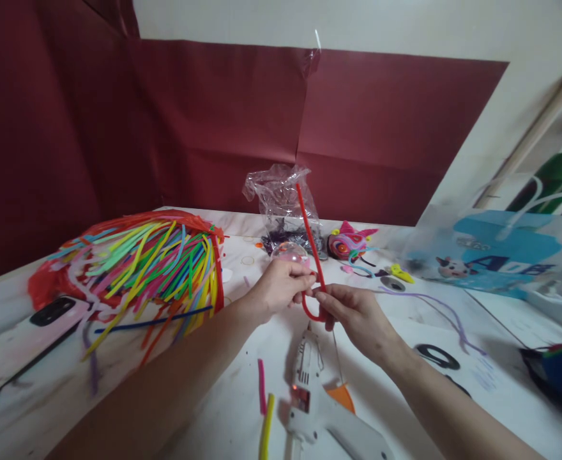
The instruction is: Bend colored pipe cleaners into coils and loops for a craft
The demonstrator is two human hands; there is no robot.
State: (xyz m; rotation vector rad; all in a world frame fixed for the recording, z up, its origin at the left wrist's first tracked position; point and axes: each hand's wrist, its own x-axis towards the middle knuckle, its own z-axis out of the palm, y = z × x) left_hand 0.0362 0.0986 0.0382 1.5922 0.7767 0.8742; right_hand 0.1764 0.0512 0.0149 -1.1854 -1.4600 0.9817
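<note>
A red pipe cleaner [311, 237] is bent into a loop at its lower end, with a long straight part standing up. My left hand [285, 282] pinches one side of the loop. The fingers of my right hand [352, 311] are closed on the other side, at the bend. Just behind my left hand is a clear round ball [290, 253] with some pink in it, partly covered by the fingers. Below both hands lies a white glue gun [310, 383] with a small red light on it.
Many coloured pipe cleaners [166, 262] spill from a red bag at left, beside a phone [55, 313]. Behind stand a clear plastic bag [285, 198] and a pink pipe-cleaner figure [350, 241]. Pink [261, 386] and yellow pieces [266, 428] lie in front; a printed bag [496, 249] is at right.
</note>
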